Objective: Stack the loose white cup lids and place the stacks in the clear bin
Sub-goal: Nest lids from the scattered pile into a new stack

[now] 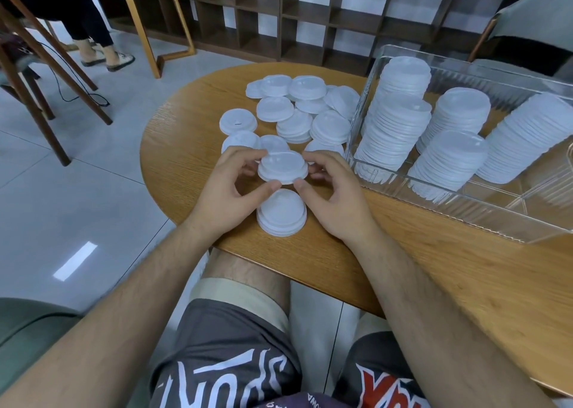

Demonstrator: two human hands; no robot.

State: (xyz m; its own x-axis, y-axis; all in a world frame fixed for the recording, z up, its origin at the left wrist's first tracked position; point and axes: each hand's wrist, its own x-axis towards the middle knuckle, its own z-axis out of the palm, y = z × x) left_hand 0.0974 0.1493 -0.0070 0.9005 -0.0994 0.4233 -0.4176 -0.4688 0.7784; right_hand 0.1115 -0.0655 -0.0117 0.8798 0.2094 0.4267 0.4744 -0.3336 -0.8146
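My left hand [229,187] and my right hand [333,195] together grip a short stack of white lids [282,167], fingers curled round its rim, lifted above the table. Right below it, near the table's front edge, a second short lid stack [282,213] rests on the wood. Behind my hands, several loose white lids [297,112] and small stacks lie scattered. The clear bin [465,212] stands at the right and holds several tall leaning lid stacks [393,128].
The round wooden table [186,134] ends just left of my left hand, with tiled floor beyond. Chair legs and a seated person's feet [105,57] are at the far left. A dark wooden shelf unit [279,13] runs along the back.
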